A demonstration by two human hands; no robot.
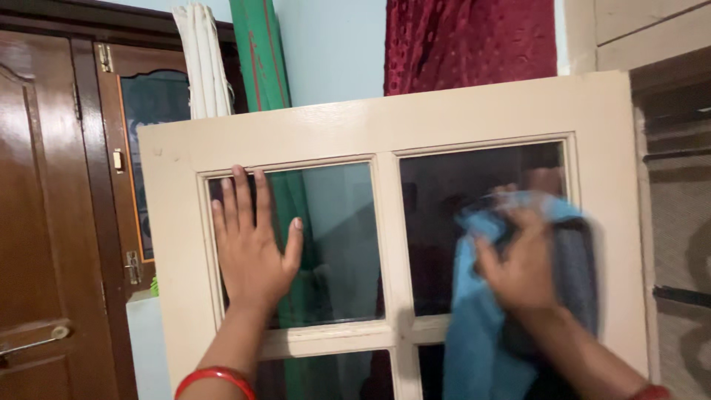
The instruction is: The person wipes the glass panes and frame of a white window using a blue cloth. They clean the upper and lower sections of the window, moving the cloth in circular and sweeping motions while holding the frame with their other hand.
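**Wiping the right-hand pane**

While the left hand [252, 248] lies flat, fingers spread, on the left glass pane [337, 244] to steady the cream window frame [385, 118], the right hand [522, 263] presses a blue cloth [474, 326] against the right pane [444, 222]. Wiping looks under way; continuing likely calls for firm, even strokes. From the right hand, the cloth trails toward 7 o'clock.
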